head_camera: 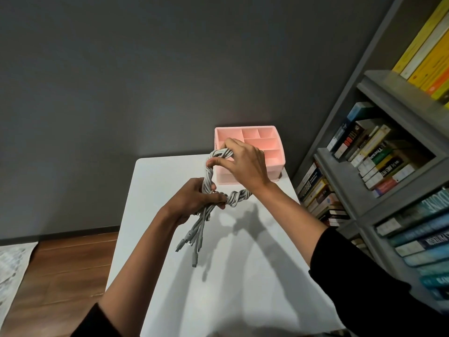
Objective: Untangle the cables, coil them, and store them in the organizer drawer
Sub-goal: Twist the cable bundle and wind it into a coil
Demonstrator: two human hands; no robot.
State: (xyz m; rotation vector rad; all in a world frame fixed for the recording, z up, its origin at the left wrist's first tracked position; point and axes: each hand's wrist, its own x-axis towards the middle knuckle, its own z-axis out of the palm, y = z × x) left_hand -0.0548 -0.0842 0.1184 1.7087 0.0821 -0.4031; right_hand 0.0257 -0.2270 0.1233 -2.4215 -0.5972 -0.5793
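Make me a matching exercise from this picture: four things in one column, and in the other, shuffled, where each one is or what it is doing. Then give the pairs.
1. left hand
2. right hand
3. pink organizer
4. cable plugs

A. stands at the far end of the white table
B. hang loose over the table
C. pinches the top of the twisted cable loop
D. grips the loop's lower part, where the ends come out

Pairs: 1-D, 2-C, 3-A, 4-B

The right hand [245,164] hides part of the pink organizer [244,128] and of the cable bundle [209,176]; the left hand [194,198] covers its crossing; the plugs [194,260] are too small to identify
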